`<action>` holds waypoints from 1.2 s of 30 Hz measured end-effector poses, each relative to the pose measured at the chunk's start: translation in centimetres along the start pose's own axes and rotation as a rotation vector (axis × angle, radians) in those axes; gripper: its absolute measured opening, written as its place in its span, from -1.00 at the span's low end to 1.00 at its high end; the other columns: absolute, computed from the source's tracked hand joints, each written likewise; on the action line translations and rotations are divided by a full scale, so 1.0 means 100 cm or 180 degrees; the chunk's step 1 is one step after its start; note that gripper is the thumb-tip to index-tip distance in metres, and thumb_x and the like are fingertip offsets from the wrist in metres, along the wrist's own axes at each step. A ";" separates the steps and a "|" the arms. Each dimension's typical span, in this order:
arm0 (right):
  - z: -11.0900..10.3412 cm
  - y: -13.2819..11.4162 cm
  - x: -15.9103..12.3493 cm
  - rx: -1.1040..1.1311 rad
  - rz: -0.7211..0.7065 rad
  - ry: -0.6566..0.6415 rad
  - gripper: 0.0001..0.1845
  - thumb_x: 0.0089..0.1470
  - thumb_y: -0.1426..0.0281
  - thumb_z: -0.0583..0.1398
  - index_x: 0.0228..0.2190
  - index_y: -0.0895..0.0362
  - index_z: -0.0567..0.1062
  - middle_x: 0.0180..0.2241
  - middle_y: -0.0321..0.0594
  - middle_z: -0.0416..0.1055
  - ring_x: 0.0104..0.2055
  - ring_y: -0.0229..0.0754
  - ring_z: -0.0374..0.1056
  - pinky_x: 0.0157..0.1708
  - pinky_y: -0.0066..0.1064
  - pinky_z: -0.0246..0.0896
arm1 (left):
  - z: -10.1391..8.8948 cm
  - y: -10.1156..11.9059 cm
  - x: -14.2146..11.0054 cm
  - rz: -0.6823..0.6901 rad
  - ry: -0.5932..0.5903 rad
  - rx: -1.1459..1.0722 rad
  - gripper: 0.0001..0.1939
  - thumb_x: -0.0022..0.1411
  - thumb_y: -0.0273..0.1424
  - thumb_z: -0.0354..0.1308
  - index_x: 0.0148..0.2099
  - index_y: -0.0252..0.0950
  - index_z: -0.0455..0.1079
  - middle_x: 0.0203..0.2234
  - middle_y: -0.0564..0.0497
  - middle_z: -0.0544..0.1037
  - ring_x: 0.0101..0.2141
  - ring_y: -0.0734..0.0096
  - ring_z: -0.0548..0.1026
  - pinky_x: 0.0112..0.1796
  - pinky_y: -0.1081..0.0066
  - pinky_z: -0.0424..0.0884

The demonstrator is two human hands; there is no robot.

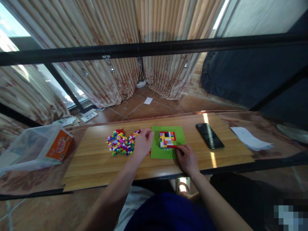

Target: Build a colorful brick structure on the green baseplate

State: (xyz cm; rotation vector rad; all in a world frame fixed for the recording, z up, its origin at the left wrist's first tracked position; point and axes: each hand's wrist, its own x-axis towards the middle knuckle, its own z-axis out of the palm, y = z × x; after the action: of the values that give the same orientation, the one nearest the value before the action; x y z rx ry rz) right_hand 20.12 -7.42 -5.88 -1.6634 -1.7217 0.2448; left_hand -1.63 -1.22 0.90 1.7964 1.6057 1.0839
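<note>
A green baseplate [179, 134] lies on the wooden board [96, 160], bearing a small square patch of mixed-colour bricks [167, 139]. My right hand [187, 159] rests at the plate's near right corner, fingers pinched on a red brick [172, 146] at the patch's front edge. My left hand [142, 143] sits on the plate's left edge, fingers curled, between the plate and a heap of loose coloured bricks [121, 142]. What the left fingers hold, if anything, is hidden.
A black phone [209, 135] lies right of the plate, and a white paper [250, 138] farther right. A clear plastic bag with an orange label [59, 145] sits at the left end. A black rail [154, 48] crosses above.
</note>
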 end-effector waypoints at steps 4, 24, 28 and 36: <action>-0.001 0.001 0.004 -0.0081 0.0049 -0.0093 -0.75 0.14 0.32 0.10 -0.33 0.14 0.56 -0.28 -0.13 0.44 -0.25 -0.11 0.37 -0.29 -0.31 0.26 | -0.052 -0.028 -0.004 -0.0016 0.0460 0.0341 -0.77 0.22 -0.31 0.06 -0.15 -0.30 0.44 -0.35 -0.05 0.60 -0.34 0.33 0.55 -0.25 0.36 0.45; 0.057 -0.121 -0.007 0.0332 -0.0676 -0.0317 -0.51 0.21 0.26 0.05 0.13 0.19 0.28 0.13 0.08 0.23 0.19 0.02 0.14 0.11 -0.05 0.17 | -0.124 -0.156 0.016 0.0006 0.0378 0.1568 -0.45 0.34 -0.15 -0.17 0.20 -0.41 0.22 0.16 -0.25 0.30 0.20 0.13 0.22 0.20 0.12 0.13; 0.094 -0.136 0.013 0.0126 -0.0543 -0.0499 -0.36 0.20 0.22 0.06 0.20 0.29 0.14 0.23 0.21 0.07 0.28 0.13 -0.02 0.17 0.06 0.03 | -0.113 -0.151 0.025 0.0225 0.0050 0.1652 -0.48 0.36 -0.18 -0.20 0.20 -0.37 0.23 0.14 -0.20 0.35 0.17 0.19 0.26 0.20 0.12 0.13; 0.126 -0.147 0.022 0.0094 -0.0578 -0.0491 -0.31 0.18 0.16 0.09 0.21 0.29 0.13 0.27 0.26 -0.03 0.31 0.24 -0.14 0.17 0.18 -0.10 | -0.106 -0.140 0.018 0.0389 0.0009 0.1408 -0.56 0.37 -0.22 -0.18 0.13 -0.28 0.33 0.06 -0.11 0.44 0.09 0.27 0.34 0.16 0.17 0.18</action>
State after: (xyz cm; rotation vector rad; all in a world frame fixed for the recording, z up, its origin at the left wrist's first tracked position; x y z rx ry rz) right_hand 1.01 -3.35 -5.54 -1.4888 -1.9614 0.3178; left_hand -18.38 1.60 -3.88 2.1974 1.8670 0.8233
